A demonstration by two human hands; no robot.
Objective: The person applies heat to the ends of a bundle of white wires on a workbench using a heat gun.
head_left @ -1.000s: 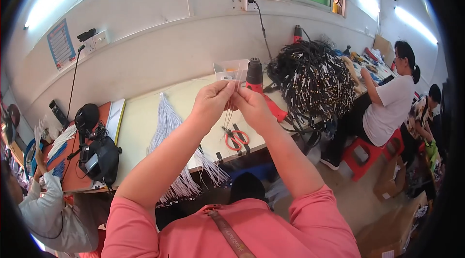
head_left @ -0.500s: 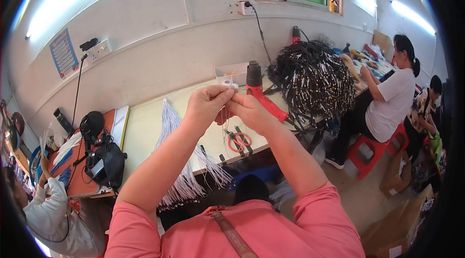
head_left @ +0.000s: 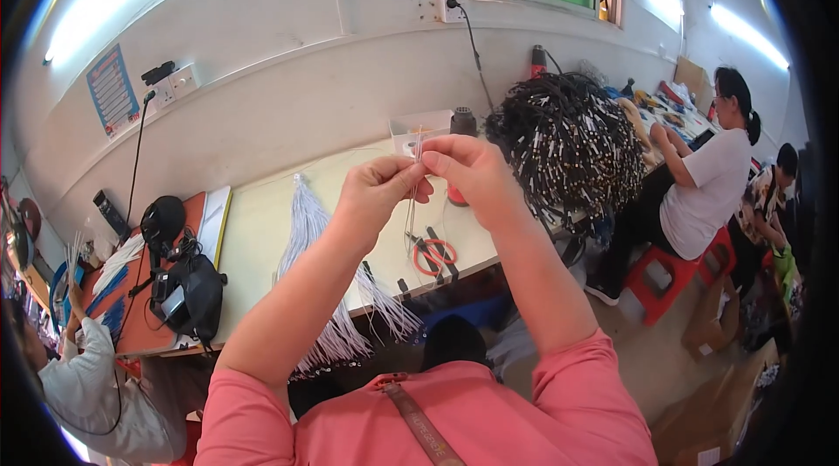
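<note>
A few thin pale wires (head_left: 418,144) stand upright between my hands above the bench, their lower ends hanging below the fingers. My left hand (head_left: 382,190) pinches them, thumb against fingers. Right beside it, my right hand (head_left: 465,170) is closed too, thumb and fingertips on the same wires. Below my hands on the bench lies a pair of orange-handled scissors (head_left: 430,256). Behind my right hand a red heat gun with a black nozzle (head_left: 463,122) is partly hidden. To the left lies a large bundle of white wires (head_left: 301,221), which hangs over the front edge.
A big heap of black cables (head_left: 564,147) covers the bench's right part. A clear plastic box (head_left: 428,123) stands at the back. Black gear (head_left: 188,287) lies on a red-brown surface at left. One person (head_left: 699,169) sits at right, another (head_left: 83,387) at lower left.
My right hand has risen and turned, its fingertips now higher along the wires. My left hand stays close to where it was. The heat gun is more hidden behind my right hand.
</note>
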